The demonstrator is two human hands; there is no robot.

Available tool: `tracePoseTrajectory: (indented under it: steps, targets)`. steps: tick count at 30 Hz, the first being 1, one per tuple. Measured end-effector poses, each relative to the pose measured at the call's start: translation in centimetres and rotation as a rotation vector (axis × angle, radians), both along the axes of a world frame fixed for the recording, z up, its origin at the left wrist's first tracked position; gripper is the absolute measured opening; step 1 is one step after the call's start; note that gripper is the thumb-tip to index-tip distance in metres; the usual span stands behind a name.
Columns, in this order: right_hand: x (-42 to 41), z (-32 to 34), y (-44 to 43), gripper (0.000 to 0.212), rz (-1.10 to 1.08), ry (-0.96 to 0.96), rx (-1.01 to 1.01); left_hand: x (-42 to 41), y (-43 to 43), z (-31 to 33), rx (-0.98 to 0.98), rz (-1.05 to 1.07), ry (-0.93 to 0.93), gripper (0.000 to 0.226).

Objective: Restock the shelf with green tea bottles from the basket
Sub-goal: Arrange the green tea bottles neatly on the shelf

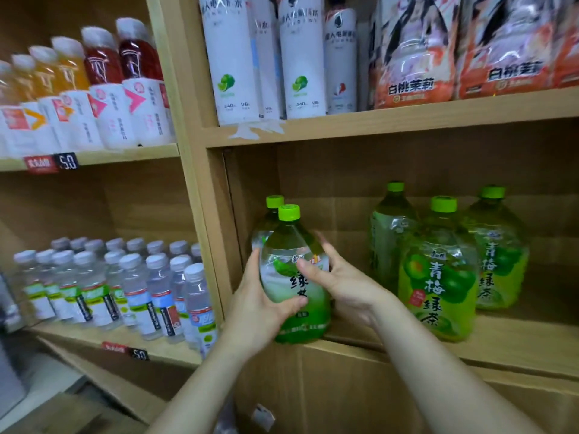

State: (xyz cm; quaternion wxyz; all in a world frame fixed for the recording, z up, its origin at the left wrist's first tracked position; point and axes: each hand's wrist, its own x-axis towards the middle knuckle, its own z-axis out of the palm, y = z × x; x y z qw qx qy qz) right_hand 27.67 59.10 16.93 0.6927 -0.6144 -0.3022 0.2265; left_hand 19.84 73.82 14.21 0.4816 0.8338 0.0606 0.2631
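We hold a green tea btl (294,277) w/ both hands at the front-left of the lower right compartment, just beside its wooden side wall (232,233). L hand (260,305) wraps the btl's left side, thumb across the lower label. R hand (341,283) clasps the right side, thumb pressed on the label front. On the label "绿" reads plainly; the char below is half hidden by our L thumb. Cap is lime green, liquid pale green. The base is level w/ the front edge of the shelf board (517,343); we can't tell if it rests there. A 2nd btl (272,203) stands right behind; only cap & shoulder show.

Further right on the same board, apart from ours, stand plum tea btls. The front one (438,277) reads "青梅绿茶" w/ green plum pics, yellow-green liquid. Another (498,255) behind-right has the same label, and a third (390,233) is turned side-on.

Shelf above holds tall white btls (232,57) w/ a lime pic & "240", plus orange packs (413,57) marked "白桃茉莉".

Left bay, upper shelf: juice btls (138,83) w/ red & orange contents, white sleeves, and a price tag (67,161) "5.0". Below are small clear water btls (156,289) w/ white caps, in rows.
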Motion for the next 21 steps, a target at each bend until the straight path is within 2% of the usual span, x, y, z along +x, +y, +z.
tracePoseTrajectory:
  steps: [4,8,10,12,15,18,21]
  targets:
    - [0.8,-1.0,1.4,0.107,-0.101,-0.005,0.054,1.6,0.5,0.0,-0.08,-0.123,-0.016,0.095]
    - [1.5,-1.7,1.9,0.108,-0.23,-0.07,0.036,3.3,0.8,0.2,-0.092,-0.127,-0.001,0.098]
    - [1.9,-1.9,2.2,0.106,-0.291,-0.124,-0.038,3.5,0.6,0.2,-0.001,-0.061,-0.001,0.1]
    - [2.3,-2.2,2.5,0.114,-0.324,-0.198,-0.147,3.0,0.1,0.0,0.154,0.032,-0.061,0.101]
    - [2.3,-1.9,2.1,0.112,-0.274,-0.219,-0.204,2.6,-0.5,-0.2,0.353,0.121,-0.158,0.102]
    - [2.4,-0.6,0.8,0.08,-0.193,-0.082,-0.168,2.8,-0.5,-0.2,0.501,0.193,-0.2,0.101]
    - [4.6,0.6,0.6,0.044,-0.378,0.048,-0.039,2.5,-0.4,0.0,0.574,0.209,-0.18,0.099]
